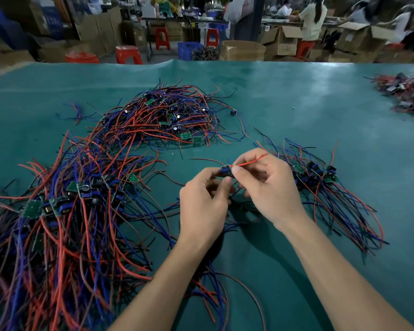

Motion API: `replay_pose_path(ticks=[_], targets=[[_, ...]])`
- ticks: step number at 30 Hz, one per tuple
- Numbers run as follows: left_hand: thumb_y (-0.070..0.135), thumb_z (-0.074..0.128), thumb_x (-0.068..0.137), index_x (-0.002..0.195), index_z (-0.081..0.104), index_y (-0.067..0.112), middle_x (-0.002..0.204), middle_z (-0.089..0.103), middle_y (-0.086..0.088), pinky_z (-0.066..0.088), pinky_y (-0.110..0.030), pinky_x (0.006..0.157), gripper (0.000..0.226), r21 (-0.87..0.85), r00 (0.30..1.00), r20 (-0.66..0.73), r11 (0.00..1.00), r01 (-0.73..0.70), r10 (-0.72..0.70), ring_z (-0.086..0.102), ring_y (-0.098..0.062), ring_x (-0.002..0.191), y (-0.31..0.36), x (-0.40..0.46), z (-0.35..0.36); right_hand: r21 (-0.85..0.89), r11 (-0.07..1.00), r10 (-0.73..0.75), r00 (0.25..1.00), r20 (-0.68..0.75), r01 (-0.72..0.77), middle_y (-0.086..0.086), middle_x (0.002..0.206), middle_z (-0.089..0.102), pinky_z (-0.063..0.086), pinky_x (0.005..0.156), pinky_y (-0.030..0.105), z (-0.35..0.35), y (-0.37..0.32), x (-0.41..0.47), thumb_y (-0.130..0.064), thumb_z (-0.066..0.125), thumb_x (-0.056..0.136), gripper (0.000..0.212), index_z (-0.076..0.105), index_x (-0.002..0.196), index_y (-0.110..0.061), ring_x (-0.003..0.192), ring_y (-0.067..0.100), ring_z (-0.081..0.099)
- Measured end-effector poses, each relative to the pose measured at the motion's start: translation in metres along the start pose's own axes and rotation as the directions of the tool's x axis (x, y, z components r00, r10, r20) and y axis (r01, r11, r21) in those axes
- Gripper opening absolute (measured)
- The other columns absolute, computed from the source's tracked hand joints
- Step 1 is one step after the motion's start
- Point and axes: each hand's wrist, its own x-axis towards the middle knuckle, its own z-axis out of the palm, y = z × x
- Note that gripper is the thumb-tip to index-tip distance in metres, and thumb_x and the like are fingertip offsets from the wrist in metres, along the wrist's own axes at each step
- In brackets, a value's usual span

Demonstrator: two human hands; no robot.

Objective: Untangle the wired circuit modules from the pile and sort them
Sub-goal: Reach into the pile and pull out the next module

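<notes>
My left hand (202, 201) grips a small blue circuit module (226, 171) above the green table mat (296, 96). My right hand (265, 185) pinches that module's red wire (250, 162) between thumb and forefinger, close to the module. More of its wires hang down under my hands. A big tangled pile of red, blue and black wired modules (65, 211) covers the left side. A second tangled pile (167, 115) lies beyond it. To the right lies a tidier bundle of modules (320, 180) with wires trailing toward me.
Another heap of modules (406, 94) sits at the table's far right edge. One lone module (233, 112) lies past the middle pile. Beyond the table are red stools (128, 54), cardboard boxes (243, 50), a blue crate and people working at benches.
</notes>
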Motion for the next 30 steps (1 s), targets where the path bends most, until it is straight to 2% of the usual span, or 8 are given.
replay_pose_path(ticks=[5,10,14,18,23,25,27,30], targets=[[0.011,0.066,0.092,0.101,0.072,0.02,0.075,0.069,0.01,0.044,-0.014,0.067,0.015,0.153,0.997,-0.018,0.986,-0.072,0.076,0.059,-0.006,0.07,0.001,0.001,0.0,-0.053,0.998,-0.016,1.0,-0.004,0.016,-0.007,0.085,0.074,0.06,0.071,0.054,-0.004,-0.003,0.0,-0.025,0.069,0.085,0.002,0.068,0.086,-0.025,0.075,0.018,0.068],[0.009,0.068,0.088,0.1,0.074,0.02,0.077,0.071,0.013,0.046,-0.016,0.069,0.017,0.178,0.996,0.029,0.98,-0.085,0.082,0.061,0.0,0.068,0.002,0.0,-0.001,-0.041,0.999,0.007,1.0,-0.014,-0.007,-0.005,0.081,0.076,0.059,0.079,0.057,-0.004,-0.003,-0.001,-0.016,0.07,0.087,0.006,0.069,0.085,-0.022,0.078,0.014,0.073],[0.01,0.067,0.089,0.098,0.073,0.021,0.075,0.072,0.007,0.052,-0.028,0.073,0.014,0.184,0.996,0.059,0.98,-0.071,0.061,0.066,-0.012,0.071,0.0,0.001,0.0,-0.089,0.995,0.025,0.99,-0.141,-0.038,-0.004,0.076,0.076,0.061,0.074,0.047,-0.006,0.003,0.001,-0.008,0.071,0.09,0.015,0.067,0.083,-0.021,0.071,0.012,0.072],[0.013,0.067,0.09,0.092,0.073,0.021,0.071,0.071,0.005,0.052,-0.031,0.071,0.011,0.192,0.996,0.073,0.979,-0.065,0.052,0.065,-0.015,0.069,-0.001,-0.001,0.003,0.122,0.989,0.117,0.954,-0.276,-0.086,-0.002,0.073,0.077,0.051,0.055,0.021,-0.014,0.005,0.007,0.0,0.066,0.094,0.02,0.064,0.083,-0.017,0.058,0.008,0.064],[0.014,0.065,0.092,0.091,0.074,0.02,0.071,0.071,0.005,0.052,-0.031,0.071,0.011,0.177,0.998,0.055,0.983,-0.042,0.033,0.064,-0.014,0.069,-0.003,-0.001,0.002,0.419,0.906,0.248,0.872,-0.421,-0.055,0.002,0.071,0.075,0.049,0.054,0.02,-0.025,0.0,0.014,0.002,0.062,0.097,0.017,0.062,0.086,-0.011,0.057,0.01,0.062],[0.012,0.065,0.092,0.09,0.073,0.02,0.07,0.071,0.005,0.052,-0.032,0.071,0.012,0.148,0.999,0.014,0.988,-0.036,0.034,0.064,-0.014,0.068,-0.002,0.0,0.002,0.487,0.863,0.327,0.882,-0.34,-0.132,0.006,0.08,0.075,0.051,0.057,0.023,-0.024,-0.001,0.014,-0.003,0.065,0.097,0.012,0.065,0.089,-0.012,0.061,0.013,0.063],[0.011,0.064,0.093,0.089,0.072,0.019,0.07,0.072,0.006,0.053,-0.031,0.071,0.012,0.107,0.999,-0.026,0.994,-0.033,0.036,0.066,-0.013,0.068,-0.002,0.001,0.001,0.367,0.895,0.314,0.943,-0.111,-0.255,0.004,0.085,0.076,0.055,0.062,0.026,-0.014,-0.001,0.008,-0.011,0.072,0.093,0.004,0.07,0.094,-0.015,0.069,0.014,0.068],[0.013,0.066,0.093,0.09,0.074,0.018,0.072,0.073,0.007,0.053,-0.028,0.067,0.009,0.075,0.999,-0.02,0.996,-0.046,0.048,0.067,-0.013,0.068,-0.002,0.002,0.0,0.212,0.95,0.209,0.971,0.115,-0.23,0.001,0.08,0.076,0.059,0.068,0.027,-0.001,-0.001,0.0,-0.01,0.075,0.091,0.007,0.076,0.096,-0.014,0.077,0.013,0.07]])
